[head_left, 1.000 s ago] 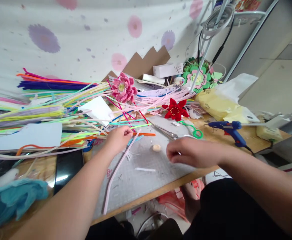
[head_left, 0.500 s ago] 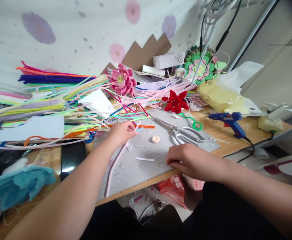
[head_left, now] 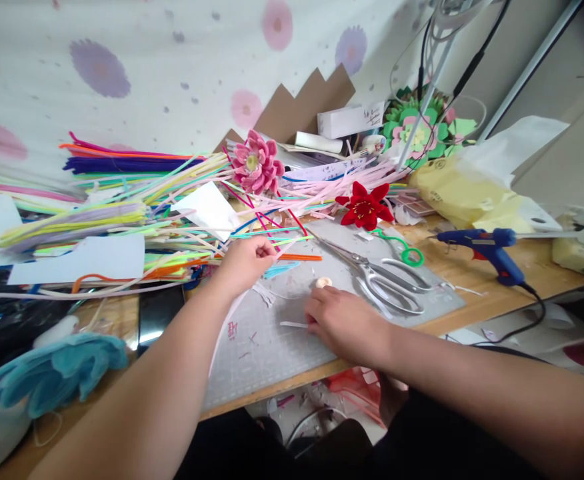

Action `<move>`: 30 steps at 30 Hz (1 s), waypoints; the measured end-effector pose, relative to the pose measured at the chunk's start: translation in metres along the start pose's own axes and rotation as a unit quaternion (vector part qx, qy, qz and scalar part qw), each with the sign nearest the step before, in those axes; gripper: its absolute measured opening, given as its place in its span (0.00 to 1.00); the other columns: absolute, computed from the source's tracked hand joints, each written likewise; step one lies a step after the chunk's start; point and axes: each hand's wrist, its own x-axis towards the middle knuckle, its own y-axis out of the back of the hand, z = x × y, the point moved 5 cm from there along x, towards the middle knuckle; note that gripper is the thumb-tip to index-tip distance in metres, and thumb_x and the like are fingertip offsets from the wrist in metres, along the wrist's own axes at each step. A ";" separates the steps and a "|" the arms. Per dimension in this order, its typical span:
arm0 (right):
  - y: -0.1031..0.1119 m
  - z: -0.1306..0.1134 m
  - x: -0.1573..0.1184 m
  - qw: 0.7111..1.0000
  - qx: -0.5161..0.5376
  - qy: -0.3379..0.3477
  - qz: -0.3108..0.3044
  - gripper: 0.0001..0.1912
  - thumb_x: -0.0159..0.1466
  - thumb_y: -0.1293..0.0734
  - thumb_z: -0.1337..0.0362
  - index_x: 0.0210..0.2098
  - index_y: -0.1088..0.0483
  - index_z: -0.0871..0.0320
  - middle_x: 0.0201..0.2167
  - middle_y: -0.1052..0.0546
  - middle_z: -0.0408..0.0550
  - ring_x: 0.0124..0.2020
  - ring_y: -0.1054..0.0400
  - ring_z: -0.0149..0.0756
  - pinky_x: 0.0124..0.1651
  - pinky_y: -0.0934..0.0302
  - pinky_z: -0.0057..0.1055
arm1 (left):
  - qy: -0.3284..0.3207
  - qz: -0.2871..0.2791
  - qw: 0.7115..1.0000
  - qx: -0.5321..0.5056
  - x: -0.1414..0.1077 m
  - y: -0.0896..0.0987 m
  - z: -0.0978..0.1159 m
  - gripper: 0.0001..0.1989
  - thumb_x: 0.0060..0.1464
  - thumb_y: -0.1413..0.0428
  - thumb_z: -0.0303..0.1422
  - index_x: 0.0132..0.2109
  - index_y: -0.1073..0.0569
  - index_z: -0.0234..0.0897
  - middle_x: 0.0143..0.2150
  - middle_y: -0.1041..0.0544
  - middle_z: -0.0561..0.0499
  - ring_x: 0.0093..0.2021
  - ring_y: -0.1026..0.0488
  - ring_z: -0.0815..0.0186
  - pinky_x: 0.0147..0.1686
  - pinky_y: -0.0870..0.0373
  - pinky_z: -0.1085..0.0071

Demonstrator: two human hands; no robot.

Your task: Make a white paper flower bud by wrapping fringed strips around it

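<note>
My left hand is pinched round a pale pink pipe cleaner, whose tip sticks out past the fingers while the rest trails down behind the forearm. Over the grey cutting mat, my right hand is bent down with its fingertips at a thin white strip; whether they grip it is hard to tell. A small cream ring lies just behind the right hand, partly covered. Large silver scissors rest to its right.
Bundled pipe cleaners fill the left and back. A pink flower and a red flower stand behind the mat. Green scissors and a blue glue gun lie at the right; a blue felt flower sits front left.
My right hand has moved left and inward to the white strip, partly covering the cream ring. My left hand still pinches the pink pipe cleaner. The whole view has shifted slightly.
</note>
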 end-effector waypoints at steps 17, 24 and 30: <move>0.008 0.001 0.005 0.998 -0.006 0.055 0.029 0.07 0.62 0.37 0.69 0.35 0.27 0.60 0.35 0.24 0.53 0.38 0.30 0.44 0.37 0.40 0.33 | -0.173 -0.006 0.977 0.126 0.034 0.037 0.025 0.08 0.49 0.48 0.25 0.32 0.25 0.39 0.35 0.26 0.50 0.41 0.30 0.61 0.46 0.36 0.65; 0.018 0.021 0.028 0.997 0.033 0.023 0.062 0.10 0.61 0.34 0.67 0.41 0.26 0.59 0.40 0.25 0.53 0.43 0.31 0.41 0.45 0.41 0.30 | -0.160 0.061 0.972 0.161 0.015 0.032 0.008 0.09 0.51 0.46 0.27 0.39 0.24 0.38 0.46 0.26 0.44 0.51 0.34 0.53 0.53 0.41 0.56; 0.008 0.011 0.043 0.998 0.024 0.021 0.050 0.06 0.60 0.33 0.66 0.36 0.25 0.61 0.38 0.25 0.55 0.42 0.32 0.46 0.44 0.42 0.35 | -0.159 0.022 0.981 0.111 -0.023 0.019 0.019 0.09 0.55 0.49 0.29 0.37 0.24 0.39 0.38 0.23 0.50 0.41 0.27 0.61 0.44 0.34 0.67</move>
